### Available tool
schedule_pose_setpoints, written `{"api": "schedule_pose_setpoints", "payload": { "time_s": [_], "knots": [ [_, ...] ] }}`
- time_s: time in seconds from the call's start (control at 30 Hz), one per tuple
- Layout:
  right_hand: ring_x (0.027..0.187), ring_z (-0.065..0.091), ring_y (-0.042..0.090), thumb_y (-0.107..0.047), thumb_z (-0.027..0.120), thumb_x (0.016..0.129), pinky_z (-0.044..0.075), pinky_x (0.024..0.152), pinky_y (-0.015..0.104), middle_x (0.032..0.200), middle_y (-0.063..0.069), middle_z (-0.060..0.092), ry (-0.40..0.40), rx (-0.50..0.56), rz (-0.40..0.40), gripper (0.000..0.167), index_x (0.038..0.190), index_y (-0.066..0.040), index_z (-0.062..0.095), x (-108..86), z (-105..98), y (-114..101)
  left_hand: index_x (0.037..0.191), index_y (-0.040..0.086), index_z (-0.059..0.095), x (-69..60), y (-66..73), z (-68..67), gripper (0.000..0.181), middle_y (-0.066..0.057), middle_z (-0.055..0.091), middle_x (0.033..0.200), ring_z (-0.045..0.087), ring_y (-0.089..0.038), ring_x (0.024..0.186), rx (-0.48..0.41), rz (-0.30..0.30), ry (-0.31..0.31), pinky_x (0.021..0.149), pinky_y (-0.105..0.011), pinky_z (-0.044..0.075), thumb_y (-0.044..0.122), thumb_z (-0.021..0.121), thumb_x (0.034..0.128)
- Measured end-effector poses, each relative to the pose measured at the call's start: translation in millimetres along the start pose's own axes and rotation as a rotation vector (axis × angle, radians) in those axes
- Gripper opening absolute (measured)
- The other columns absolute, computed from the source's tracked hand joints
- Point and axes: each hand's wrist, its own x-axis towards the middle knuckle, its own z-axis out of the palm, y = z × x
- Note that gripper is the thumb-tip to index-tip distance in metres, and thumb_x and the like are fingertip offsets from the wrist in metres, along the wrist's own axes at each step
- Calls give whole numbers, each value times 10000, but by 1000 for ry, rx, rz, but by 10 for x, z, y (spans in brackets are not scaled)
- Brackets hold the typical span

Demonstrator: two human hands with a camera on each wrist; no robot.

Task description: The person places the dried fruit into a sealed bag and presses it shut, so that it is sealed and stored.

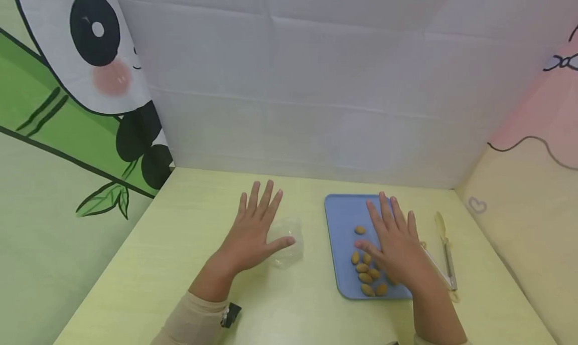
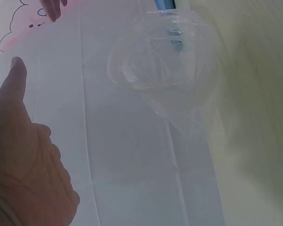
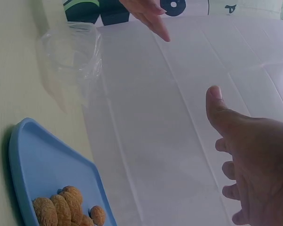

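Note:
My left hand hovers palm down with its fingers spread, holding nothing. Partly behind its thumb stands a clear plastic bag on the table; the left wrist view shows the bag puffed out and see-through. My right hand, fingers also straight and spread, is over the right part of a blue tray and grips nothing. Several brown nuts in wrinkled shells lie in the tray, mostly near its front, with a single nut farther back. The right hand hides part of the tray.
Right of the tray lies a pair of tongs with metal arms and yellowish tips, partly covered by the right hand. A white sheet hangs behind the pale yellow table, with printed cloth at both sides.

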Motion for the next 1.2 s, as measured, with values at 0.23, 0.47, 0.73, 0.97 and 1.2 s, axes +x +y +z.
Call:
{"api": "schedule_pose_setpoints", "payload": {
  "time_s": [0.23,0.47,0.73,0.97,1.2],
  "knots": [
    [1507,-104,347,-583,550,927,-10,1133,675,1646,107,-105,83,4,-28,917,1589,-178,61,33,-113,97,1578,236,-58,56,-47,-46,1018,-26,-158,1648,-150,-331,1505,-39,5,17,1183,-552,-64,766,444,868],
    [1502,32,406,-511,628,910,76,1117,696,1642,176,36,170,38,-31,917,1584,-157,117,44,-235,247,1573,272,-67,66,-152,-182,978,13,-166,1645,-164,-269,1508,-139,-12,-10,1192,-544,-25,711,482,893],
    [1482,120,435,-468,649,914,116,1128,667,1616,220,151,230,125,28,908,1578,-115,139,-36,-393,451,1565,346,-51,4,-331,-347,843,130,-147,1632,-131,-178,1513,-358,-85,-82,1166,-610,108,571,497,964],
    [1473,181,422,-411,670,916,157,1163,577,1607,212,199,265,207,83,891,1576,-117,149,-200,-424,684,1548,384,-96,-33,-519,-395,878,112,-123,1639,-31,-191,1524,-410,-56,-191,1163,-565,199,403,571,977],
    [1331,354,528,-499,570,958,304,960,695,1557,251,289,158,245,260,849,1578,-128,125,-367,-542,902,1565,358,-56,53,-578,-251,1157,61,-126,1646,-16,-307,1521,-252,48,-333,1139,-571,257,142,783,798]
  ]
}}
